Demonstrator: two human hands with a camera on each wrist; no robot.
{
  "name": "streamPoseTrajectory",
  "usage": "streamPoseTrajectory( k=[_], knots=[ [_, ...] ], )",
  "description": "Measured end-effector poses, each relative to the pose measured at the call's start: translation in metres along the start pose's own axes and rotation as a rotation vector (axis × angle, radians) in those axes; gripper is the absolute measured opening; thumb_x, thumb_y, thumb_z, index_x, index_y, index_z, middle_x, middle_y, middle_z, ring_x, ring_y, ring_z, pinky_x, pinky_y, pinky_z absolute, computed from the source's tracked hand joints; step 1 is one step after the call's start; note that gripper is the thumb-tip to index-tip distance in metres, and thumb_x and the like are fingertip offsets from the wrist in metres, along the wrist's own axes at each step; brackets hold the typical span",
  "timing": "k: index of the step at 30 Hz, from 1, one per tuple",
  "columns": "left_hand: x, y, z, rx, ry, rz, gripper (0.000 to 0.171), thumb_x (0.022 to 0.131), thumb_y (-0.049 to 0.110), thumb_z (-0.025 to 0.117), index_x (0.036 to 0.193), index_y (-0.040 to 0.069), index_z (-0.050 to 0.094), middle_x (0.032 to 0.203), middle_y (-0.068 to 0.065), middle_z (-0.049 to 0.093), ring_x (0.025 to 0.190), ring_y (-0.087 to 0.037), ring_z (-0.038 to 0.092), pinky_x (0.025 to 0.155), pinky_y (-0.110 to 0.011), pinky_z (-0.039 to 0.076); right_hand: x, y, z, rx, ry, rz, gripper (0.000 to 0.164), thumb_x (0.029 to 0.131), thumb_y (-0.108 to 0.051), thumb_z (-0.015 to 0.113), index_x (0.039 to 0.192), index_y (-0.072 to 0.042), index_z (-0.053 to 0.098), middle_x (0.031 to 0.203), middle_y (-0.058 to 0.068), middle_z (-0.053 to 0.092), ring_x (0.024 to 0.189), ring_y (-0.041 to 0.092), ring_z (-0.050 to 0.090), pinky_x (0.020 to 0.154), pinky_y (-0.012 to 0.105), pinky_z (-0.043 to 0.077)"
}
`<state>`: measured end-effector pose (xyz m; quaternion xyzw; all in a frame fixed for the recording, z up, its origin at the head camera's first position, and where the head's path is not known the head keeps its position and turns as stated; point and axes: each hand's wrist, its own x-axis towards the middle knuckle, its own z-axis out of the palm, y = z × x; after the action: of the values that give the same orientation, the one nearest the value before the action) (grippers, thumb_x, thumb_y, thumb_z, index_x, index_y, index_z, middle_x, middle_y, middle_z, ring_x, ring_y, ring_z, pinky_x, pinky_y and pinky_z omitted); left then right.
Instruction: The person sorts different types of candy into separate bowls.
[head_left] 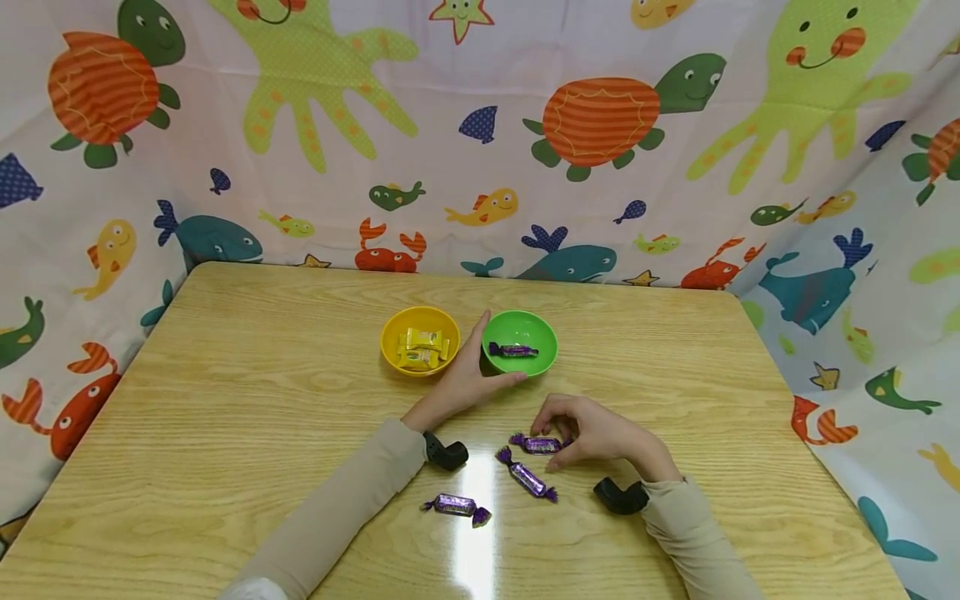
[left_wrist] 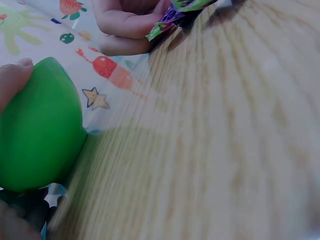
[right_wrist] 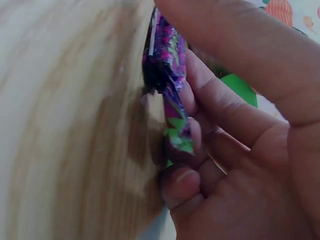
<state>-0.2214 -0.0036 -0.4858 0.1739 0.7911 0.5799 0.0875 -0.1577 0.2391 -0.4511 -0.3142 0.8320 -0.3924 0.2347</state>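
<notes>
My left hand [head_left: 468, 375] holds the green bowl [head_left: 551, 354] from its left and near sides, thumb and fingers spread along the wall. One purple-wrapped candy [head_left: 513, 351] lies inside that bowl. In the left wrist view the green bowl [left_wrist: 45, 130] shows the thumb against its side. My right hand [head_left: 600, 429] pinches another purple candy [head_left: 540, 445] at the table. That candy [right_wrist: 167, 50] appears between thumb and fingers in the right wrist view. Two more, a slanted purple candy [head_left: 527, 480] and a nearer purple candy [head_left: 455, 505], lie loose on the wood.
A yellow bowl [head_left: 388, 350] with several yellow-wrapped candies [head_left: 420, 358] stands just left of the left hand. The wooden table [head_left: 262, 375] meets a sea-animal cloth [head_left: 450, 242] at the back and sides. Black wrist-camera pieces [head_left: 621, 497] jut from the cuffs.
</notes>
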Motion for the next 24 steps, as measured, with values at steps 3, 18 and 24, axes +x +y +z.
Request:
streamPoseTrajectory(
  k=[3, 18, 24],
  knots=[
    [0.000, 0.000, 0.000, 0.000, -0.001, 0.004, 0.112, 0.082, 0.043, 0.080, 0.161, 0.019, 0.004, 0.165, -0.007, 0.015, 0.149, -0.022, 0.019, 0.120, -0.044, 0.018, 0.001, 0.003, 0.002, -0.003, 0.009, -0.033, 0.037, 0.076, -0.021, 0.088, 0.107, -0.015, 0.068, 0.098, -0.003, 0.063, 0.072, 0.014, 0.050, 0.061, 0.023, 0.045],
    [0.002, -0.002, 0.002, -0.005, 0.011, 0.007, 0.112, 0.082, 0.040, 0.081, 0.161, 0.020, 0.004, 0.165, -0.008, 0.015, 0.149, -0.023, 0.019, 0.120, -0.046, 0.018, 0.003, 0.017, 0.004, 0.017, 0.052, -0.158, 0.019, 0.081, -0.017, 0.084, 0.096, -0.017, 0.072, 0.086, 0.002, 0.058, 0.067, 0.009, 0.046, 0.056, 0.021, 0.040],
    [0.002, -0.003, 0.002, -0.018, 0.005, 0.001, 0.113, 0.082, 0.040, 0.082, 0.161, 0.019, 0.003, 0.165, -0.007, 0.012, 0.150, -0.023, 0.016, 0.120, -0.046, 0.017, 0.003, 0.017, 0.006, 0.008, 0.064, -0.161, 0.016, 0.082, -0.016, 0.082, 0.095, -0.019, 0.072, 0.083, 0.000, 0.058, 0.068, 0.009, 0.047, 0.057, 0.021, 0.040]
  ],
)
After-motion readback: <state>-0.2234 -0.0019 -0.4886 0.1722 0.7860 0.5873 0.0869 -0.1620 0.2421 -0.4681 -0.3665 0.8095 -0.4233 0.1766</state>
